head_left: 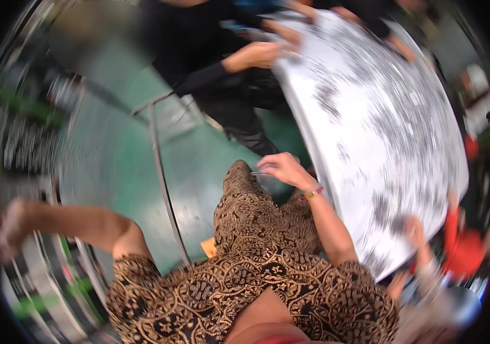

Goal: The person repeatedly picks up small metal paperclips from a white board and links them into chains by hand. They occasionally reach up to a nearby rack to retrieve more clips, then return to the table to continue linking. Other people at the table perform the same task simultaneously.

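My right hand [284, 170] is above my right knee, beside the near edge of the white table [308, 129]. Its fingers are pinched together around something small and pale that I cannot make out. A colourful beaded bracelet [312, 193] circles that wrist. Far out to the left, my left hand [5, 230] reaches toward racks at the picture's edge. Motion smears its fingers, so whether it holds anything is hidden. Many small dark pieces [391, 123] lie scattered over the tabletop, too blurred to name.
A person in black [199, 51] works at the table's far left corner, one hand [254, 55] by its edge. More hands reach in; a person in red [464, 249] is at the right. A thin metal frame [161, 166] stands on the green floor [113, 149]. Green-and-grey racks [44, 275] line the left.
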The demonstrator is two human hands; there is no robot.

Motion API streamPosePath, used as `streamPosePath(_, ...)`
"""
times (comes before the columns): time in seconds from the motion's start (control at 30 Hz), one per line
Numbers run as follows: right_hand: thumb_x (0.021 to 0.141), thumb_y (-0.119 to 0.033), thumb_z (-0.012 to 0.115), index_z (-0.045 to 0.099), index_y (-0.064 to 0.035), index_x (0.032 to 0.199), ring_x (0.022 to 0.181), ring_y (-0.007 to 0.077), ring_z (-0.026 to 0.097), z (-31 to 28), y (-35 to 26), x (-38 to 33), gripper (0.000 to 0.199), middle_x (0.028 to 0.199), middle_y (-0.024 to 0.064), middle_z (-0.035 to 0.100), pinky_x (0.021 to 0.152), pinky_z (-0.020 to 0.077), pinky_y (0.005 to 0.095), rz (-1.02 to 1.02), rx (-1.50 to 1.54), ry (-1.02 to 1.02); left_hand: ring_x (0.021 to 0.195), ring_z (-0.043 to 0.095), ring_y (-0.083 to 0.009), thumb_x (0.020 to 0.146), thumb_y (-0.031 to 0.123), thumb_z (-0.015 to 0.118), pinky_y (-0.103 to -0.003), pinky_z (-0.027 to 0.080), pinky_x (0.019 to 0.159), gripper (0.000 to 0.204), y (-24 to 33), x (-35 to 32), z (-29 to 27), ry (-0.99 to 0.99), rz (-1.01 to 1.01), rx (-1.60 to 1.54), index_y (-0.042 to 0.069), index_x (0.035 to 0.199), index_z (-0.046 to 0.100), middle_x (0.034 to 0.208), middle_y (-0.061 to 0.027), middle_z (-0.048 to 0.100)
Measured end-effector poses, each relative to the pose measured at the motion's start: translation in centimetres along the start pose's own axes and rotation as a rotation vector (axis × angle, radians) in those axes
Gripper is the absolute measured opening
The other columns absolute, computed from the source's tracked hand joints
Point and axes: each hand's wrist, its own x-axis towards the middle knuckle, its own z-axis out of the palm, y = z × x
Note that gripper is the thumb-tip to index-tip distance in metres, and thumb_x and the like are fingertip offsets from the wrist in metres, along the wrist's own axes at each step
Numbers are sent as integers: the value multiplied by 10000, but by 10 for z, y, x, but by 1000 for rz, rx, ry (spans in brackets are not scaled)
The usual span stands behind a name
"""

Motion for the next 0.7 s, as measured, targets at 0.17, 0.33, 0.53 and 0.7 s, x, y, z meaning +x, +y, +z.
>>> streamPosePath(0.17, 806, -89, 620, 689, -1, 902, 699, 191, 651, -5, -6, -59, 147, 799, 100, 690, 661, 501, 307, -26, 131, 416, 819, 620, -268, 862, 186, 556, -359, 525, 689, 236, 161, -195, 77, -1003, -123, -482, -34, 946, 571, 901, -150, 620)
streamPosePath(0.33, 831, -23, 625, 681, 32, 894, 684, 110, 618, 30, -4, -133, 101, 773, 61, 655, 611, 491, 238, 149, 531, 534, 736, 656, -286, 781, 112, 690, -340, 511, 698, 170, 292, -407, 72, -2054, -728, -769, 7, 915, 694, 868, -160, 673)
streamPosePath(0.53, 832, 8, 621, 654, 38, 994, 713, 106, 615, 15, 6, -199, 168, 823, 61, 645, 614, 485, 222, 269, 898, 943, 765, 643, -361, 756, 125, 675, -422, 518, 698, 155, 351, -538, 44, -2250, -440, -529, -10, 831, 681, 849, -208, 660)
streamPosePath(0.7, 834, 47, 606, 591, 50, 1087, 700, 99, 582, -36, 12, -197, 254, 818, 63, 630, 634, 479, 225, 183, 789, 1191, 795, 615, -386, 751, 90, 614, -440, 518, 734, 110, 369, -556, 27, -2145, -142, -463, -14, 788, 619, 836, -219, 614)
